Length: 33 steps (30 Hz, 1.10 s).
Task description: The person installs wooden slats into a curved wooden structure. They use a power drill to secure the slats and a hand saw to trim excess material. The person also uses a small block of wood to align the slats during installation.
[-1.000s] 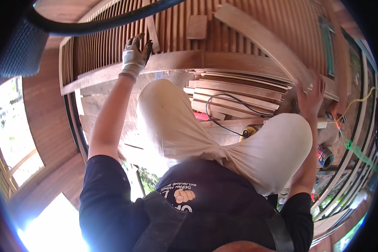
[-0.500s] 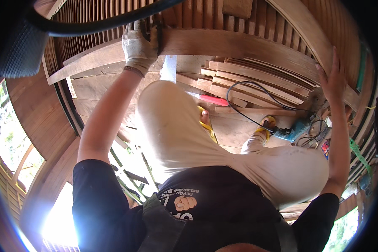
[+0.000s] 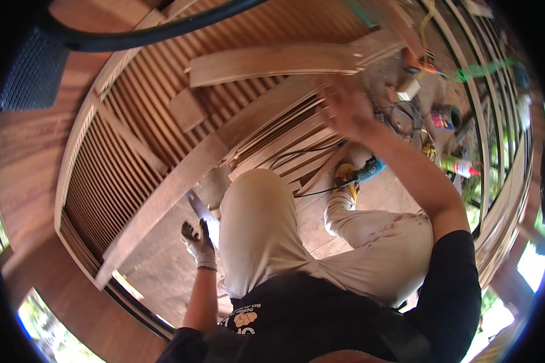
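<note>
While the gloved left hand [image 3: 198, 243] is held half-spread before the slatted panel [image 3: 145, 78], the right hand [image 3: 346, 110] is blurred beside the panel's overlaid board [image 3: 272, 63], grip unclear.

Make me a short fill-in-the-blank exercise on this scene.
1. The left hand wears a ____.
2. The hand nearer the power tool is the person's ____ one.
3. Compared with the shirt, the trousers are ____ in colour.

Missing words: glove; right; lighter.
</note>
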Each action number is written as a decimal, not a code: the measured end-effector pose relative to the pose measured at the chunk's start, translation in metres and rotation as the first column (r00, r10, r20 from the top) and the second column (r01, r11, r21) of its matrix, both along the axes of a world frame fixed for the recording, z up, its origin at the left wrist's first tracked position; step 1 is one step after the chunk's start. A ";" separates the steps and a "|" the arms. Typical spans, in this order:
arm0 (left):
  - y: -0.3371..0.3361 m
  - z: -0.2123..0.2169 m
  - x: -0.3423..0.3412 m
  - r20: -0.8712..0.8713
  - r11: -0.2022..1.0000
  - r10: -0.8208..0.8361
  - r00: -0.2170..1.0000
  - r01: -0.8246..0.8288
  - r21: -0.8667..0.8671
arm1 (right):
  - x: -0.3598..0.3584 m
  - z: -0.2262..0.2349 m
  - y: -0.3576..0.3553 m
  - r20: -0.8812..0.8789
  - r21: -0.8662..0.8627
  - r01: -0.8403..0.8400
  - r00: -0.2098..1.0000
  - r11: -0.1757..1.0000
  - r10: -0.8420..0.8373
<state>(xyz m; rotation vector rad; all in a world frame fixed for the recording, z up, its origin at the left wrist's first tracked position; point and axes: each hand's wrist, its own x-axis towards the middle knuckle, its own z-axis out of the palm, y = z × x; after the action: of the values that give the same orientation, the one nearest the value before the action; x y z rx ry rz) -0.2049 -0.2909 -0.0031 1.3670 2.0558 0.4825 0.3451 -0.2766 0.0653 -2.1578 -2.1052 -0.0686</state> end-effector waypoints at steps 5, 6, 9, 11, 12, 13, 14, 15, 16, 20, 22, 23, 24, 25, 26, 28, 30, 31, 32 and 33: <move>0.005 -0.101 -0.064 0.676 0.875 0.410 0.612 -0.054 -0.482 | -0.008 0.003 -0.057 -0.431 -0.113 -0.225 0.889 0.968 0.156; 0.004 -0.089 -0.052 0.766 0.887 0.402 0.502 -0.006 -0.461 | 0.001 0.013 -0.064 -0.397 -0.138 -0.142 0.915 0.980 0.077; 0.009 -0.104 -0.102 0.875 0.874 0.311 0.371 0.250 -0.417 | 0.037 0.042 -0.101 -0.395 -0.200 0.066 0.908 0.978 -0.142; 0.005 -0.034 -0.050 0.780 0.951 0.191 0.596 0.085 -0.297 | 0.043 0.079 -0.115 -0.428 -0.305 0.139 0.864 0.942 -0.266; 0.013 -0.016 -0.046 0.802 0.953 0.158 0.576 0.124 -0.277 | 0.045 0.095 -0.119 -0.448 -0.354 0.165 0.834 0.921 -0.321; 0.021 0.006 -0.038 0.824 0.956 0.124 0.552 0.157 -0.249 | 0.045 0.108 -0.120 -0.476 -0.347 0.124 0.831 0.930 -0.289; 0.046 0.047 -0.011 0.837 0.950 0.042 0.545 0.237 -0.202 | 0.041 0.120 -0.121 -0.500 -0.343 0.086 0.826 0.935 -0.259; 0.061 0.085 0.024 0.860 0.975 -0.010 0.511 0.197 -0.105 | 0.035 0.127 -0.122 -0.528 -0.338 0.045 0.818 0.940 -0.228; 0.095 0.121 0.059 0.819 0.965 -0.081 0.568 0.250 -0.078 | 0.029 0.130 -0.117 -0.571 -0.331 -0.005 0.797 0.944 -0.196; 0.181 0.234 0.176 0.899 0.728 -0.414 -0.143 0.541 0.421 | -0.005 0.130 -0.075 -0.744 -0.352 -0.132 0.640 0.927 -0.191; 0.211 0.254 0.262 0.913 0.830 -0.390 -0.121 0.382 0.406 | -0.015 0.109 -0.074 -0.743 -0.137 -0.062 0.666 0.989 -0.061; 0.204 0.267 0.308 0.941 0.904 -0.337 -0.015 0.273 0.328 | -0.016 0.100 -0.076 -0.731 -0.023 -0.034 0.682 0.999 0.006; 0.197 0.283 0.350 0.958 0.956 -0.270 0.094 0.144 0.255 | -0.015 0.101 -0.078 -0.743 0.049 -0.043 0.666 0.998 0.066; 0.197 0.293 0.386 0.977 0.973 -0.201 0.073 0.132 0.190 | -0.015 0.104 -0.078 -0.755 0.131 -0.059 0.641 0.990 0.138; 0.223 0.279 0.402 0.963 0.899 -0.236 -0.131 0.346 0.268 | -0.016 0.105 -0.078 -0.757 0.213 -0.077 0.618 0.974 0.214; 0.251 0.250 0.439 0.936 0.756 -0.180 -0.302 0.566 0.328 | -0.019 0.091 -0.096 -0.710 0.278 -0.043 0.664 0.960 0.236; 0.228 0.253 0.475 0.978 0.815 -0.198 -0.065 0.544 0.201 | -0.026 0.067 -0.119 -0.606 0.301 -0.006 0.771 0.954 0.195; 0.225 0.256 0.487 0.975 0.776 -0.212 -0.072 0.593 0.213 | -0.029 0.054 -0.126 -0.668 0.284 0.035 0.725 0.958 0.171; 0.224 0.256 0.502 0.971 0.735 -0.226 -0.079 0.641 0.223 | -0.032 0.041 -0.131 -0.725 0.265 0.075 0.672 0.961 0.147; 0.227 0.254 0.515 0.967 0.695 -0.243 -0.080 0.681 0.231 | -0.034 0.032 -0.132 -0.782 0.246 0.106 0.609 0.963 0.132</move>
<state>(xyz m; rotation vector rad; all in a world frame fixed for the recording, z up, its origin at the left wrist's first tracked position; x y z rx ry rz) 0.3096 -0.0636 0.2509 0.9312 0.3383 0.4474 0.3108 -0.4084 0.0974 -1.5499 -1.4573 0.4965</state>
